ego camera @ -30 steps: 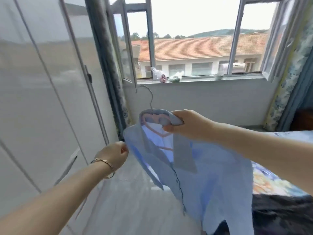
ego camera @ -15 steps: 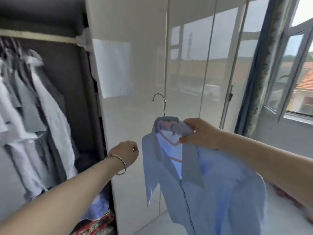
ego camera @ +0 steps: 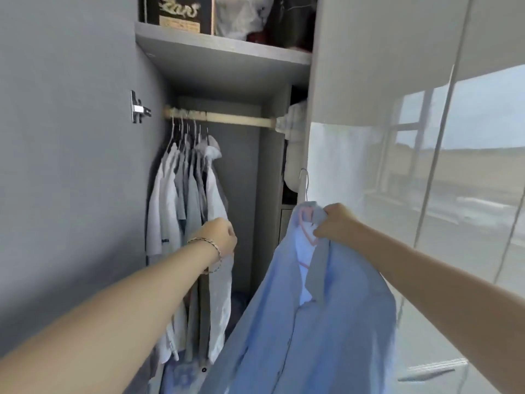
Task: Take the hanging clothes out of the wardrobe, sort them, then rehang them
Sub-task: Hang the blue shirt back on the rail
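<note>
A light blue shirt hangs on a pink hanger with a metal hook. My right hand grips the shirt's collar and the hanger at its top, to the right of the open wardrobe. My left hand is raised in front of the wardrobe, fingers curled, holding nothing that I can see. Several white and grey shirts hang bunched at the left end of the wooden rail. The rail's right part is bare.
The grey wardrobe door stands open on the left. A shelf above the rail carries a dark box and bags. Glossy white doors fill the right side. Folded fabric lies on the wardrobe floor.
My view has swung left from the window to the open wardrobe. The blue shirt on its hanger came along in my right hand, and my left hand rose toward the hanging clothes.
</note>
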`<action>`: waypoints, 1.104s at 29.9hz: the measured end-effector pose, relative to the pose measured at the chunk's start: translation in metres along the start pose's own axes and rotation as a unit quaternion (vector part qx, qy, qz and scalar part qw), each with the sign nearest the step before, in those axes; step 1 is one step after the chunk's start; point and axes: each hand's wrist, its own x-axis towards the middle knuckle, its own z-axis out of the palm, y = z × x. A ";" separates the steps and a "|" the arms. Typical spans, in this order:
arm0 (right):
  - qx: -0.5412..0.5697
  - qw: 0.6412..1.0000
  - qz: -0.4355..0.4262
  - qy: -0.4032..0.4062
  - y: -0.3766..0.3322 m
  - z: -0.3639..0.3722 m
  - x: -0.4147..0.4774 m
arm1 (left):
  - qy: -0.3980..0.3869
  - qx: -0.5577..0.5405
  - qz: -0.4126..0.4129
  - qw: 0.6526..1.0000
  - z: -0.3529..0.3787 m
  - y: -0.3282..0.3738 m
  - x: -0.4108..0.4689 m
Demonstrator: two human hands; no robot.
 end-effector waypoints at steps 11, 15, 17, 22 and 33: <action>-0.052 0.995 -0.048 0.067 -0.122 0.028 0.168 | 0.078 0.001 0.027 0.997 -0.056 -0.025 0.133; 0.026 0.993 -0.086 0.078 -0.158 0.044 0.246 | 0.137 0.052 -0.002 0.989 -0.076 -0.040 0.189; 0.071 0.987 -0.115 0.091 -0.175 0.049 0.282 | 0.155 0.067 -0.020 0.985 -0.085 -0.044 0.211; 0.174 0.971 -0.148 0.069 -0.219 0.063 0.349 | 0.192 0.087 -0.056 0.976 -0.099 -0.053 0.254; 0.191 0.963 -0.191 0.013 -0.247 0.143 0.394 | 0.227 0.083 -0.074 0.968 -0.095 -0.072 0.279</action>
